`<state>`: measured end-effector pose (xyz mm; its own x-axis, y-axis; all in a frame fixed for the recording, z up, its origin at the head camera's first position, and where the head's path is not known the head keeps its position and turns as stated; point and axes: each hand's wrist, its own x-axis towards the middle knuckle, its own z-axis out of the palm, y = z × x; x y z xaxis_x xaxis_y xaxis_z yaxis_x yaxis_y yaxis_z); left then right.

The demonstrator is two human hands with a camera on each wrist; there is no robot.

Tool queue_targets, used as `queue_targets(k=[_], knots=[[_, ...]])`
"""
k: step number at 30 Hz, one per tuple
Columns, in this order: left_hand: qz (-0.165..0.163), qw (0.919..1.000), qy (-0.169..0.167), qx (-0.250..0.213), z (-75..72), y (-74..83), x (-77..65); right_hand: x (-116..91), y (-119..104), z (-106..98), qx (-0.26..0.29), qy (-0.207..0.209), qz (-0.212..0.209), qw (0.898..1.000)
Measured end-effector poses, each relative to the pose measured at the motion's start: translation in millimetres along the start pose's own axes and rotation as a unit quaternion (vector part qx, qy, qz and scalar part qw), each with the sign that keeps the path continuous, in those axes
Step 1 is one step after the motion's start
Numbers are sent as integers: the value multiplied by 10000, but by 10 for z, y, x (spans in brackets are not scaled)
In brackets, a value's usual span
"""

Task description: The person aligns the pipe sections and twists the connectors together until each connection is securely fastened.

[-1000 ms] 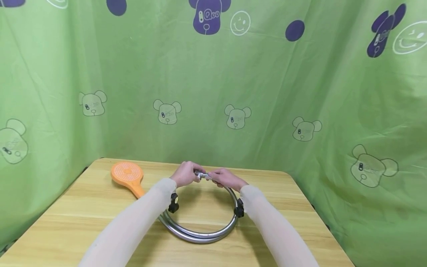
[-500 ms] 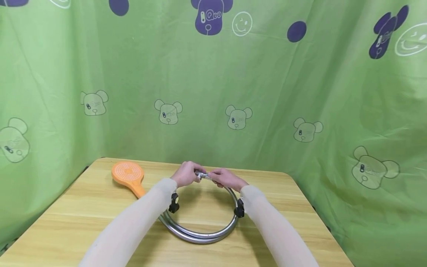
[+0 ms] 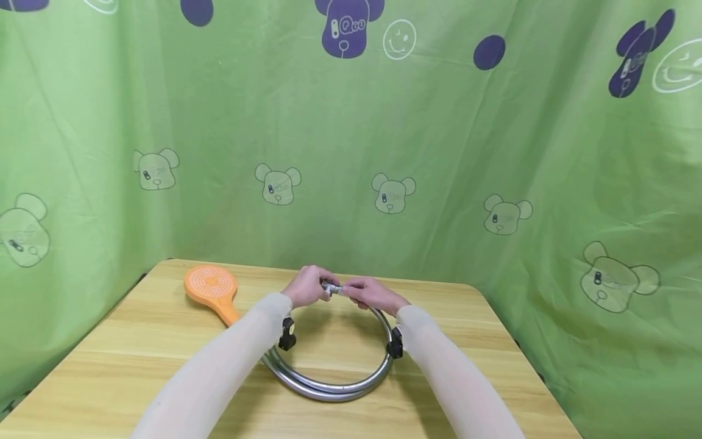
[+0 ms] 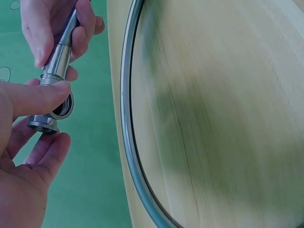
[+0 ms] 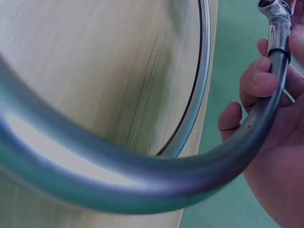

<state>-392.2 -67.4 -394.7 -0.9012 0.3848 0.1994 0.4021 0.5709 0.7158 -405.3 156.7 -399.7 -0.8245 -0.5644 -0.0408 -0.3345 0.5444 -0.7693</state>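
Note:
Near the far edge of the table, my left hand [image 3: 308, 286] pinches a small chrome tee fitting [image 4: 43, 121] between thumb and fingers. Its round side opening, threaded inside, shows in the left wrist view. My right hand [image 3: 375, 295] grips the end of a silver-grey shower hose [image 5: 266, 111], fingers around its chrome end nut [image 4: 58, 61]. That nut lines up with the tee fitting's threaded end, and a few thread turns show between them. From there the hose curves down into a coil on the table.
An orange shower head [image 3: 211, 284] lies face up at the table's back left, its handle partly hidden by the left sleeve [image 3: 219, 360]. A green patterned curtain [image 3: 329, 231] surrounds the back and sides of the wooden table [image 3: 471, 366].
My right thumb and fingers shift slightly around the hose's end nut. Both hands stay at the same spot, and the coil and shower head keep their places.

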Motion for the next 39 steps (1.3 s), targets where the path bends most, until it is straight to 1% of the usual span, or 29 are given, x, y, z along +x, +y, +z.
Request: queue_targets(k=[4,6,12,17,20,23,27,30,33,39], knots=[[-22,10000,-1,-35,-7,1,0,0,-3,13,142,168,68,9997],[-48,10000,17,-28,-7,6,1,3,-2,17,161,167,25,9997],[-92,9999,4,39,-6,14,-11,16,0,17,-10,-23,-17,10000],[-118,9999,-53,65,-17,13,-16,23,-5,24,-17,-110,-35,9999],[-141,9999,-49,18,-34,15,-13,11,-15,36,-14,8,39,10000],[-121,9999,-18,-43,-57,24,-7,5,-27,57,-6,258,52,9997],[-131,9999,65,-51,-71,41,2,20,-38,85,-10,669,-187,9976],[-177,9998,105,-25,-72,44,7,29,-40,95,-14,863,-342,9957],[-186,9998,78,-38,-72,46,10,21,-37,94,-32,904,-316,9954],[-215,9997,51,-108,-77,60,7,5,-44,83,-117,832,-262,9961]])
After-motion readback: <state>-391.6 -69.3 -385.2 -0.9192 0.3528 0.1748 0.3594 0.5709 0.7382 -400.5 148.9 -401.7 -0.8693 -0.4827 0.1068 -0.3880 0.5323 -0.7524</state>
